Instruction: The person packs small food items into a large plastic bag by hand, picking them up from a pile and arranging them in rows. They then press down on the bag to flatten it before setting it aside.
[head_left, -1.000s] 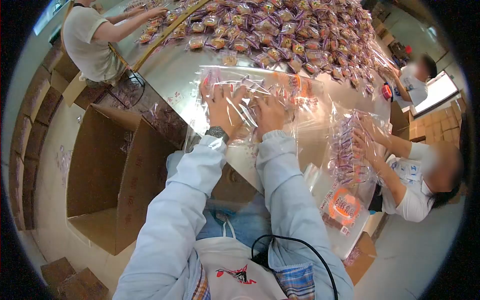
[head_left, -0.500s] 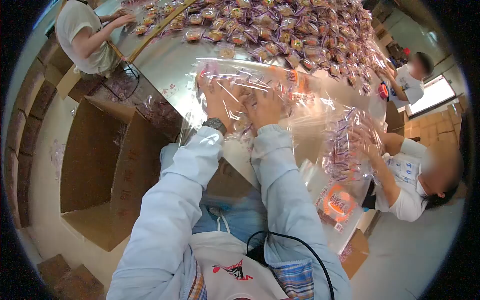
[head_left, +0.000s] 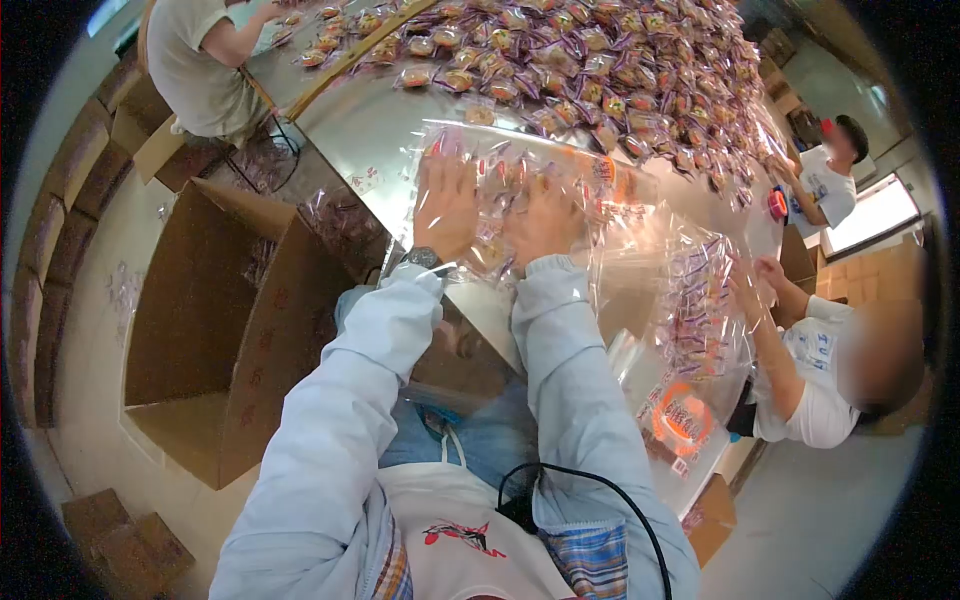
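A large clear plastic bag (head_left: pixel 620 185) with orange print lies over the metal table, with small wrapped packets (head_left: pixel 492 250) showing through its film. Both of my hands reach in beneath the film. My left hand (head_left: pixel 446 208), wearing a dark watch, lies flat with its fingers stretched forward over the packets at the left side. Beside it, my right hand (head_left: pixel 545 215) rests on packets with its fingers spread; glare on the plastic partly blurs the fingertips.
Wrapped packets (head_left: pixel 600 75) heap across the table's far side, behind a wooden strip (head_left: pixel 365 52). To the right, a person (head_left: pixel 810 370) handles another filled clear bag (head_left: pixel 700 310). An open cardboard box (head_left: pixel 200 330) stands at left. Two other people (head_left: pixel 205 70) work farther off.
My fingers, more bunched before, now lie flatter and farther apart under the film. The person at right has drawn a hand back from the filled bag. My view has shifted slightly.
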